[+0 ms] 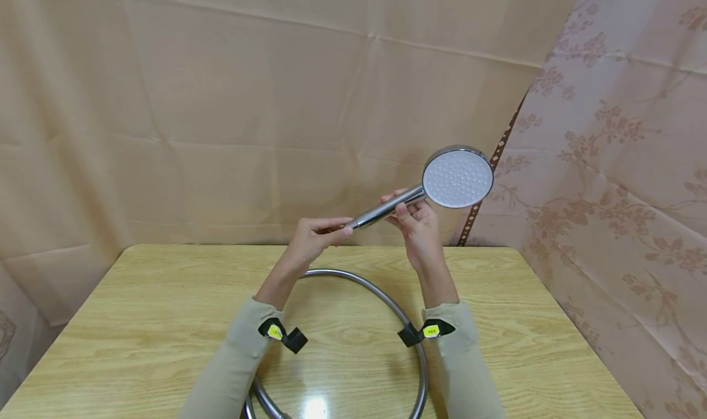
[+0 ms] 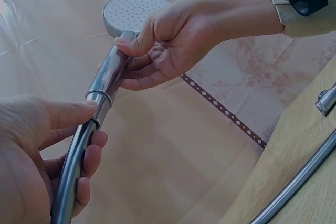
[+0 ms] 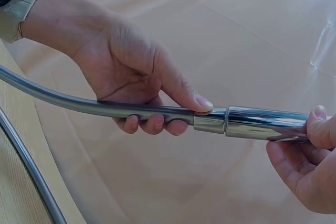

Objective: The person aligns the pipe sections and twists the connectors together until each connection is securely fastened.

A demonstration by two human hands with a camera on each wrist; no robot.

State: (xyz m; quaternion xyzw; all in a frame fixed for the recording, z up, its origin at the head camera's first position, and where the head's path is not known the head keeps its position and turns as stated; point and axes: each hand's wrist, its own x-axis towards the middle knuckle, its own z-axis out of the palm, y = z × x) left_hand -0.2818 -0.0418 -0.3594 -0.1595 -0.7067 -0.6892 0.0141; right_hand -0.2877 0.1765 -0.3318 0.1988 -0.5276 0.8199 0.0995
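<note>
A chrome shower head with a round white spray face is held tilted above the table, its handle slanting down to the left. My right hand grips that handle just below the head, thumb on the near side. At the handle's lower end, my left hand holds the grey metal shower hose by its end fitting, thumb on top and fingers curled beneath. In the right wrist view the fitting lines up with the handle, a thin seam showing between them.
The hose's long loop lies on the wooden table under my forearms. Another metal hose fitting shows at the right edge of the left wrist view. A beige cloth hangs behind, with a floral cloth on the right.
</note>
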